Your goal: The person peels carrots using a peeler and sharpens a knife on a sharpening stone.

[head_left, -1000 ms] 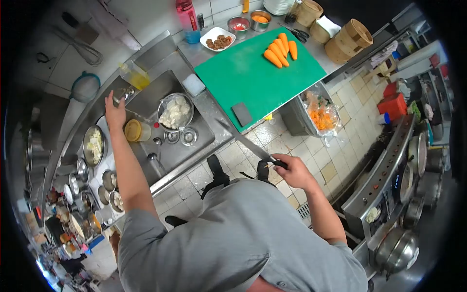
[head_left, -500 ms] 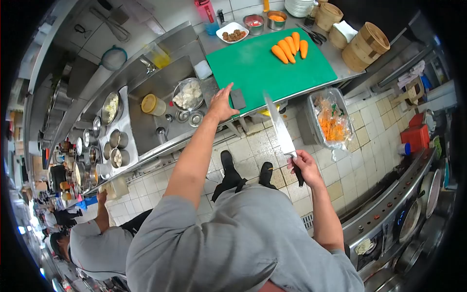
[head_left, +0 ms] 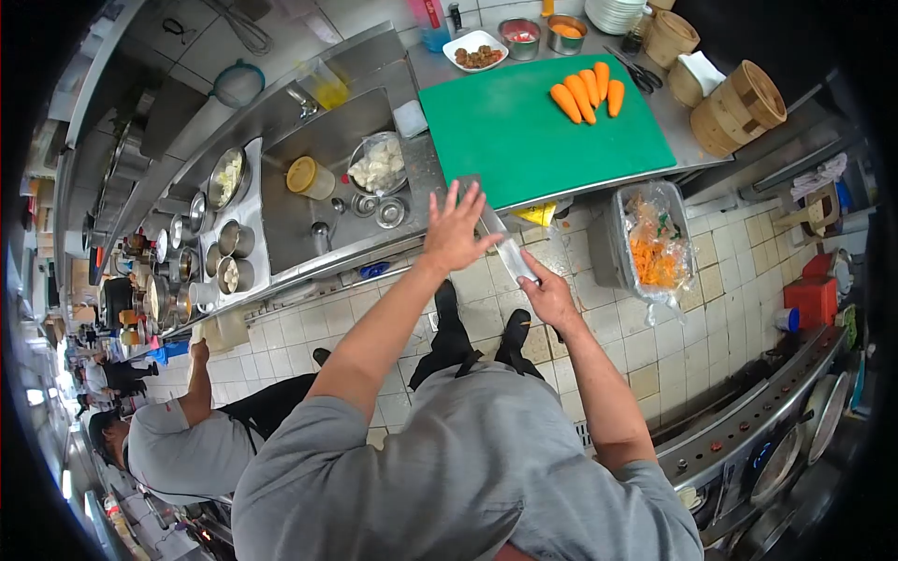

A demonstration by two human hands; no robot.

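My right hand is wrapped round the handle of a knife, whose broad blade slants up and left to the near edge of the green cutting board. My left hand has its fingers spread beside the blade's tip end. Whether the fingertips touch the steel I cannot tell. Under them, a flat grey block, which looks like a sharpening stone, is mostly hidden by hand and blade. Several peeled carrots lie at the board's far right.
Left of the board is a steel sink with a bowl of white pieces and a yellow-lidded tub. A lined bin holds orange peelings. Bamboo steamers stand back right. Another person works at left.
The knife has swung up and left, bringing its blade to the grey block. My hands have come closer together, and the camera view has shifted slightly.
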